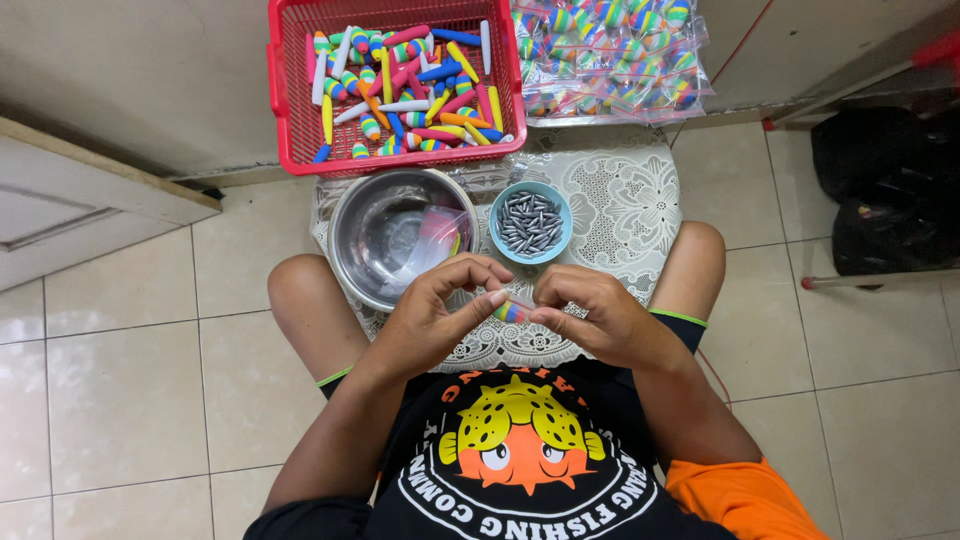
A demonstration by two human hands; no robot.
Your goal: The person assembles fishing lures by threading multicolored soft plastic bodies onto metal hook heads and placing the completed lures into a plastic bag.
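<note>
Both my hands meet over my lap and pinch one small striped float (511,311) between them. My left hand (438,314) holds its left end with thumb and forefinger. My right hand (592,312) grips the right end; a clear bit of plastic shows around the float. Just beyond the hands stand a steel bowl (372,190) with small clear bags inside and a small blue bowl (500,205) full of grey metal weights (529,222).
A red plastic basket (292,100) holds several coloured floats and sticks at the back. Bagged striped floats (610,55) lie to its right. A lace cloth (630,200) covers the tiled floor (120,400) between my knees. Black bags (885,190) sit at the right.
</note>
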